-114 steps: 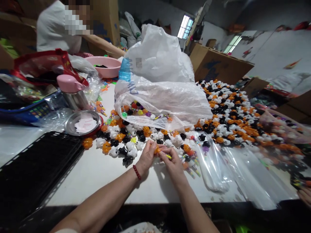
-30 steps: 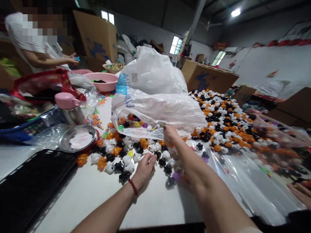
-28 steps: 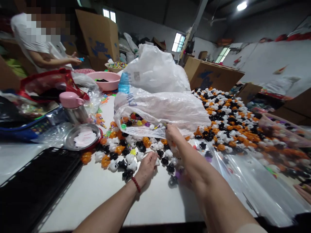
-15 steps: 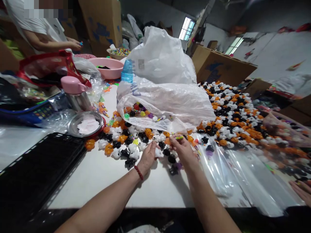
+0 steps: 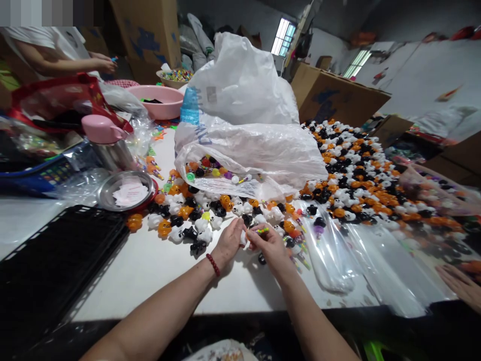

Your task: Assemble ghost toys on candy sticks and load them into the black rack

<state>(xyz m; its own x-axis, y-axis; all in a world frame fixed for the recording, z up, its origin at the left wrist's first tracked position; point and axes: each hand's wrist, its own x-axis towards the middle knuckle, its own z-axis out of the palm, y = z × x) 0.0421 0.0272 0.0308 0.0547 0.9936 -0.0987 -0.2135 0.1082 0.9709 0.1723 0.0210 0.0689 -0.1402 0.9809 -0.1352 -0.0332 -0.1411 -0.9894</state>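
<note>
One head-worn camera looks forward and down, close over the table (image 5: 150,265)

Bare forearms, with a red beaded bracelet (image 5: 213,264) on the left wrist.

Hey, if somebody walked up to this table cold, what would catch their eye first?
Probably the spread of small orange, black and white toy figures covering the right half of the white table, with a big crumpled plastic bag heaped at the centre. In front of it, the left hand and right hand meet over a small yellow-green stick piece. A pink-lidded flask stands at left.
</note>
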